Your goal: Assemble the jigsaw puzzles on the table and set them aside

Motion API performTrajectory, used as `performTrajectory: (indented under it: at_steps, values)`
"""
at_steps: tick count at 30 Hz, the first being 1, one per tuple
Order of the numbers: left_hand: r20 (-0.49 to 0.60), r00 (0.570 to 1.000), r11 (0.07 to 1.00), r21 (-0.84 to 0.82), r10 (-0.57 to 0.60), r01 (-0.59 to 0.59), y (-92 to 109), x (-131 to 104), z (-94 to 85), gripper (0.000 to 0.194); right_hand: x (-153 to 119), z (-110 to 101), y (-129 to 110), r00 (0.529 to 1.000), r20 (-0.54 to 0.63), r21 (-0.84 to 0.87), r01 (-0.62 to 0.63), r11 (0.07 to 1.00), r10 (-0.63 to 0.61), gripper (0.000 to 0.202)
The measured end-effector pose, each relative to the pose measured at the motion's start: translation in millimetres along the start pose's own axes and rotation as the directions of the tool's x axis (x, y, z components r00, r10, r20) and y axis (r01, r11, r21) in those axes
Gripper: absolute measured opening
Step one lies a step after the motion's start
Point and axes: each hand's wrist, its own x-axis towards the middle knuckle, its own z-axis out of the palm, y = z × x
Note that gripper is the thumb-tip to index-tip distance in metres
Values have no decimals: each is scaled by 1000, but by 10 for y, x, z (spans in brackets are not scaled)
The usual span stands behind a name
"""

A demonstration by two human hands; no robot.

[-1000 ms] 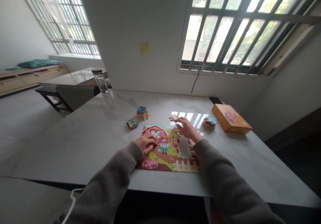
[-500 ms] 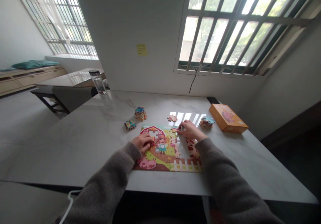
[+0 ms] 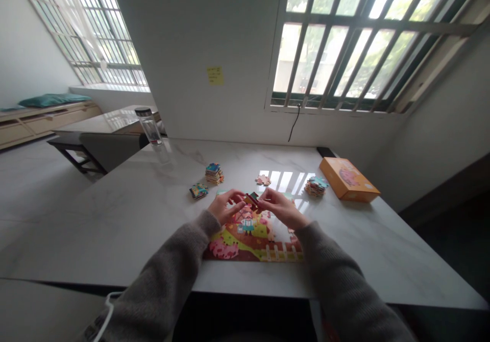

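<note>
A small jigsaw puzzle piece (image 3: 251, 199) is lifted above the farm puzzle, dark red along its lower edge. My right hand (image 3: 278, 205) pinches its right side between thumb and fingers. At the opposite edge, the thumb and fingertips of my left hand (image 3: 228, 205) close on the piece too. Beneath both hands lies the partly assembled farm puzzle (image 3: 245, 237), showing a farmer, a pink pig and a white fence. My hands hide much of its upper part. One loose pale piece (image 3: 263, 179) rests on the table just beyond it.
A tall stack of pieces (image 3: 214, 174) and a low stack (image 3: 198, 191) stand at the upper left. Another stack (image 3: 316, 186) is on the right, beside an orange box (image 3: 349, 179). A clear bottle (image 3: 150, 126) stands at the white table's (image 3: 153, 194) far left edge.
My right hand has moved left from the puzzle's upper right, carrying the piece. My left hand has risen slightly off the puzzle and come to meet it at the piece.
</note>
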Motion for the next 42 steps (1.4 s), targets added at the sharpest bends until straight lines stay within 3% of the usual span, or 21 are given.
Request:
performTrajectory:
  at_steps: [5, 10, 14, 19, 23, 25, 29, 34, 39, 42]
  values:
    - [-13, 993, 956, -275, -113, 106, 81, 223, 138, 37, -24, 110, 39, 998, -48, 1, 39, 999, -39, 41]
    - [-58, 968, 847, -497, -246, 186, -16, 211, 273, 46, -34, 153, 119, 999, 36, -296, 30, 955, -20, 41]
    - [-12, 956, 829, -501, -294, 249, -74, 128, 337, 42, -51, 199, 96, 997, 51, -401, 74, 913, -58, 33]
    - [-26, 976, 855, -489, -215, 175, -112, 104, 340, 38, -30, 169, 162, 993, -83, -331, 54, 942, -86, 32]
    - [67, 987, 844, -512, -145, 159, -113, 88, 343, 49, -3, 149, 223, 967, -206, -310, 81, 947, -150, 28]
    - [65, 987, 863, -479, -146, 159, -119, 86, 349, 42, -5, 151, 225, 956, -226, -319, 110, 941, -188, 24]
    - [-43, 973, 837, -520, -226, 172, -136, 124, 331, 43, -30, 148, 210, 945, -185, -413, 175, 894, -271, 31]
    - [-64, 956, 794, -574, -287, 200, -138, 170, 308, 51, -43, 92, 225, 892, -63, -629, 313, 712, -448, 43]
    - [-47, 967, 823, -537, -252, 188, -191, 159, 315, 50, -48, 48, 256, 879, -48, -671, 324, 667, -475, 49]
    - [-85, 986, 921, -374, -146, 104, -222, 141, 241, 44, -50, 44, 281, 879, -61, -679, 311, 665, -474, 57]
